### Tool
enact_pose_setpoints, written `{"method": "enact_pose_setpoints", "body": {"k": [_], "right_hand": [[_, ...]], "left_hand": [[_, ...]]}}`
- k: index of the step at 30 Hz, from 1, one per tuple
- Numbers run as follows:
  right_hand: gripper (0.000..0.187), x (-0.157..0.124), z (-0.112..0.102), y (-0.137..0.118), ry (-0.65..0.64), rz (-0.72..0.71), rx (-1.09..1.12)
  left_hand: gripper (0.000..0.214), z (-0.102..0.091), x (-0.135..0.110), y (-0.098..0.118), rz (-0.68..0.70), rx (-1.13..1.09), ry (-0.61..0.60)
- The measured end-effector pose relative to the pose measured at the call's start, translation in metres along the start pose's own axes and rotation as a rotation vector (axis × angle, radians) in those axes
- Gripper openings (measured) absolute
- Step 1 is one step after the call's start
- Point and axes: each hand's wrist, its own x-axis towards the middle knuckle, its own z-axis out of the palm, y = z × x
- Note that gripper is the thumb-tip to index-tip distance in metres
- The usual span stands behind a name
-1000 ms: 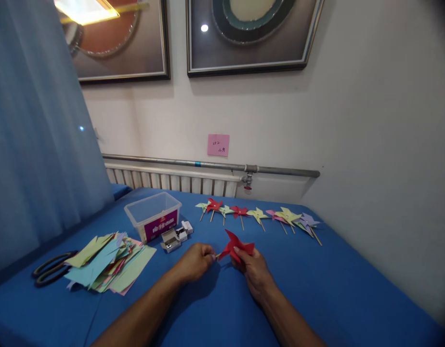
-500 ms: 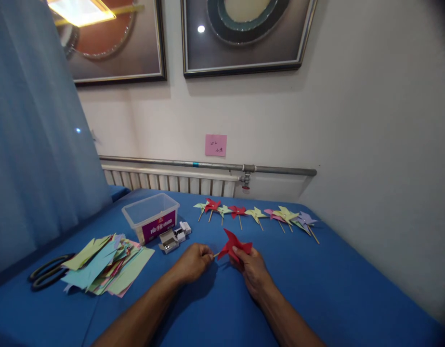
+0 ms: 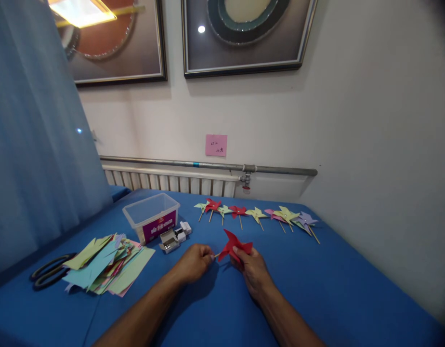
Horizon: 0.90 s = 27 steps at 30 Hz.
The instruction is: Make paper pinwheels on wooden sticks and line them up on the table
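Between my two hands is a red paper pinwheel (image 3: 229, 246), held just over the blue table cover. My right hand (image 3: 254, 271) pinches its paper blades, thumb on top. The fingers of my left hand (image 3: 195, 262) are closed on the thin wooden stick (image 3: 217, 255) that comes out of the pinwheel's left side; most of the stick is hidden by those fingers. Beyond my hands, a row of pinwheels on sticks, among them a red one (image 3: 239, 211), a yellow one (image 3: 256, 213) and a purple one (image 3: 306, 219), lies along the table's far side.
To the left, a pile of coloured paper pieces (image 3: 107, 265) lies against black-handled scissors (image 3: 49, 272). Behind it stands a clear plastic tub (image 3: 152, 219) with a purple label, beside small open boxes (image 3: 169, 241). A blue curtain (image 3: 42, 135) hangs at left; a radiator (image 3: 172, 180) runs along the wall.
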Motion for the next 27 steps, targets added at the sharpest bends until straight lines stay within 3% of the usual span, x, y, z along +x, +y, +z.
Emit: {"method": "enact_pose_setpoints", "body": {"k": [6,15,27], "right_hand": [[0.040,0.003,-0.001,0.001,0.012,-0.002,0.008],[0.038,0.006,-0.004,0.004,0.020,-0.013,0.004],[0.030,0.005,-0.005,0.003,0.024,-0.038,-0.024]], "left_hand": [[0.020,0.002,-0.003,0.005,-0.021,0.033,0.000],[0.021,0.005,-0.007,0.010,0.053,0.191,0.055],[0.021,0.011,-0.010,0.014,0.056,0.159,0.072]]}}
